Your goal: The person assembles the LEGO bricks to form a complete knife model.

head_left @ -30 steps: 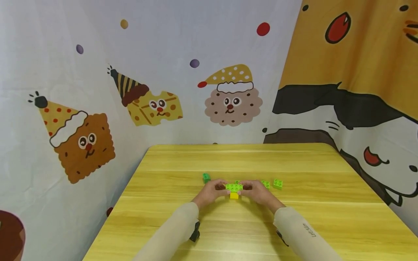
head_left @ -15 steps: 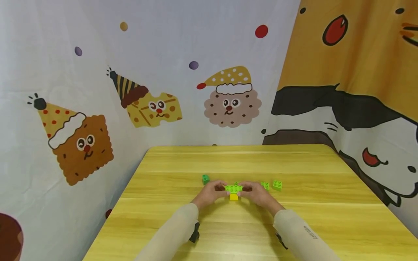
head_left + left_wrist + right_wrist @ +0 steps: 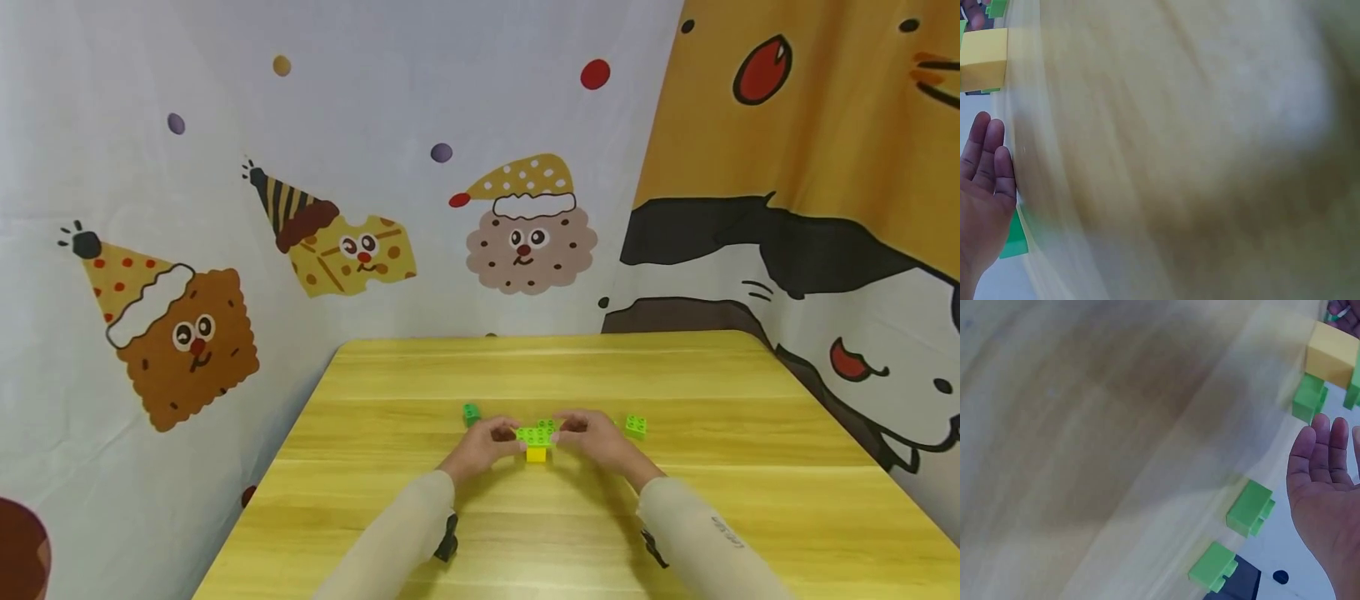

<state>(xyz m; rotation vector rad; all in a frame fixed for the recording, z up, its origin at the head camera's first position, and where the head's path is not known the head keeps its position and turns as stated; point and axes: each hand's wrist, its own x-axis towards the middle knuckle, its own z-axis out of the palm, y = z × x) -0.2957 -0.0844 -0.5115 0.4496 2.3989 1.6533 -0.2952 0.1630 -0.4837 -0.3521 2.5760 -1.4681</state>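
Observation:
A lime-green toy building brick [image 3: 531,437] with several studs sits on top of a yellow brick [image 3: 536,455] on the table. My left hand [image 3: 483,448] pinches the lime brick's left end between thumb and forefinger, while its other fingers [image 3: 988,150] extend straight in the left wrist view. At the brick's right end is my right hand [image 3: 600,442], thumb and forefinger spread apart with nothing between them. Just behind the stack stands a small lime brick [image 3: 546,424], also visible beside the yellow brick [image 3: 1332,355] in the right wrist view.
A dark green brick [image 3: 471,413] stands beyond my left hand. Two lime bricks lie past my right hand; one [image 3: 636,426] shows fully, the other [image 3: 1250,508] in the right wrist view. The wooden table [image 3: 450,367] meets a cartoon-printed curtain [image 3: 360,125] at the back.
My right hand has let go of the lime brick's right end and shifted right, now covering most of one loose lime brick. The left hand stays in place on the stack.

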